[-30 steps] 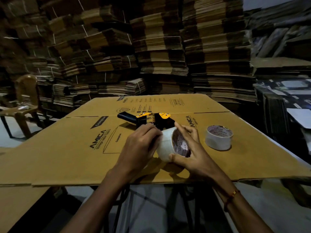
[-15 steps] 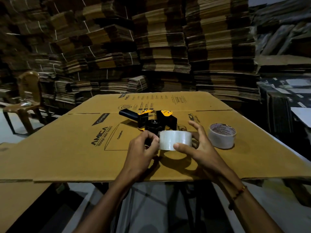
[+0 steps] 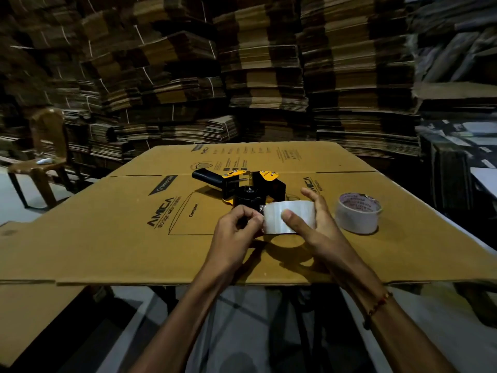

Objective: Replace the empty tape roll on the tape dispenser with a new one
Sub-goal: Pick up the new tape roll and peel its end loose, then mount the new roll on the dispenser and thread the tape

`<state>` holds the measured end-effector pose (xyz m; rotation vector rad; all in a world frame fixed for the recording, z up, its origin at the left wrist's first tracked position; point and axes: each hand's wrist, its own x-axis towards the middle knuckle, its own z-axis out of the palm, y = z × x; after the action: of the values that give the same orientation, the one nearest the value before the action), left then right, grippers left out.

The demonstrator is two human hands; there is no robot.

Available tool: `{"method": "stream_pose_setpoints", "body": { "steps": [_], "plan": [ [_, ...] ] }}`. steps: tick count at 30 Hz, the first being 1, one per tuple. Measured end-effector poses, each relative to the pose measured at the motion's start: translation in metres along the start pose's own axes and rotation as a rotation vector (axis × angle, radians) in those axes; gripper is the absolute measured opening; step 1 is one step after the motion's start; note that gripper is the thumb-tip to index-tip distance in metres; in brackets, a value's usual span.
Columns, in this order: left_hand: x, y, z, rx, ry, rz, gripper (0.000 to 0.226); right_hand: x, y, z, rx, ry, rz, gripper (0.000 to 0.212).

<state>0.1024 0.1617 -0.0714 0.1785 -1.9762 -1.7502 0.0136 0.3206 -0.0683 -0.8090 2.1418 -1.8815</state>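
At the far left, off the work surface, a brown plastic chair (image 3: 47, 154) is seen against stacks of flattened cartons. The surface itself is a large flattened brown cardboard box (image 3: 107, 238) printed in black, laid over a frame.

Near the middle of the cardboard, toward its far edge, a black and yellow handheld tape dispenser (image 3: 242, 185) is laid on its side, handle pointing to the left edge. Its black hub appears bare, so the empty core is judged to be already off.

Just nearer than the dispenser, the left hand (image 3: 236, 235) is closed in a pinch, thumb against fingertips, at the left face of a new roll of clear packing tape (image 3: 289, 218). Something thin and clear seems to be pinched there, probably the tape's loose end, though this cannot be made out with certainty. The roll is held on edge above the near half of the cardboard by the right hand (image 3: 317, 232), which is wrapped around it, thumb across the near face and fingers behind.

Toward the right edge, a second roll with a white printed core (image 3: 359, 212) is left lying flat, well apart from the hands.

The step in hand is judged to be freeing the tape's leading end. Next, the roll needs to be pushed onto the hub with the adhesive facing the correct way, then the end threaded through to the blade.
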Motion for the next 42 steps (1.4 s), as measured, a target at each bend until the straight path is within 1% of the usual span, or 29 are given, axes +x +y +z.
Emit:
{"method": "stream_pose_setpoints", "body": {
  "steps": [1, 3, 7, 11, 13, 16, 18, 22, 24, 25, 28, 29, 30, 32, 34, 35, 37, 39, 42],
  "plan": [
    [0.000, 0.001, 0.000, -0.013, -0.004, -0.008, 0.013, 0.000, -0.001, 0.002, -0.042, 0.019, -0.007, 0.090],
    [0.000, 0.003, 0.000, -0.046, -0.011, -0.033, 0.014, -0.001, -0.002, 0.003, -0.044, 0.046, -0.014, 0.094],
    [0.001, 0.004, 0.002, -0.199, 0.004, -0.137, 0.011, -0.004, -0.006, -0.001, 0.106, 0.059, 0.004, 0.077],
    [0.004, 0.001, -0.001, -0.291, -0.024, -0.172, 0.012, -0.003, -0.004, -0.003, 0.169, 0.031, 0.034, 0.078],
    [0.005, 0.001, -0.004, -0.305, -0.066, -0.175, 0.016, -0.001, -0.002, -0.005, 0.194, 0.021, 0.041, 0.077],
    [0.006, 0.003, -0.008, -0.384, -0.130, -0.196, 0.012, -0.001, 0.000, -0.007, 0.225, 0.023, 0.036, 0.077],
    [0.006, 0.003, -0.011, -0.375, -0.150, -0.183, 0.010, -0.002, 0.000, -0.008, 0.226, 0.021, 0.027, 0.079],
    [0.004, 0.003, -0.022, -0.329, -0.160, -0.177, 0.011, -0.004, -0.003, -0.006, 0.209, 0.016, 0.004, 0.075],
    [0.004, 0.003, -0.031, -0.268, -0.120, -0.175, 0.013, -0.004, -0.005, -0.005, 0.224, 0.021, 0.000, 0.074],
    [0.006, 0.003, -0.036, -0.191, -0.075, -0.155, 0.013, -0.005, -0.006, -0.004, 0.240, 0.025, -0.002, 0.074],
    [0.022, -0.002, -0.050, 0.148, 0.102, -0.016, 0.010, -0.005, -0.007, -0.003, 0.274, 0.034, 0.008, 0.074],
    [0.030, -0.005, -0.054, 0.251, 0.118, 0.024, 0.012, -0.004, -0.008, -0.003, 0.283, 0.034, 0.012, 0.074],
    [0.038, -0.009, -0.057, 0.355, 0.103, 0.048, 0.019, -0.004, -0.008, -0.003, 0.292, 0.034, 0.018, 0.076],
    [0.053, -0.014, -0.060, 0.509, 0.003, 0.038, 0.046, -0.003, -0.006, -0.005, 0.307, 0.044, 0.031, 0.078],
    [0.062, -0.015, -0.056, 0.549, -0.132, -0.011, 0.071, -0.001, -0.004, -0.007, 0.326, 0.064, 0.040, 0.078],
    [0.066, -0.015, -0.052, 0.547, -0.178, -0.031, 0.079, 0.000, -0.003, -0.007, 0.340, 0.076, 0.041, 0.078],
    [0.073, -0.017, -0.047, 0.541, -0.217, -0.050, 0.087, 0.002, -0.002, -0.009, 0.385, 0.100, 0.040, 0.078],
    [0.076, -0.020, -0.043, 0.534, -0.194, -0.058, 0.089, 0.003, -0.001, -0.010, 0.424, 0.102, 0.041, 0.078],
    [0.075, -0.023, -0.035, 0.575, -0.087, -0.045, 0.088, 0.001, -0.002, -0.011, 0.439, 0.097, 0.033, 0.082]
  ]
}}
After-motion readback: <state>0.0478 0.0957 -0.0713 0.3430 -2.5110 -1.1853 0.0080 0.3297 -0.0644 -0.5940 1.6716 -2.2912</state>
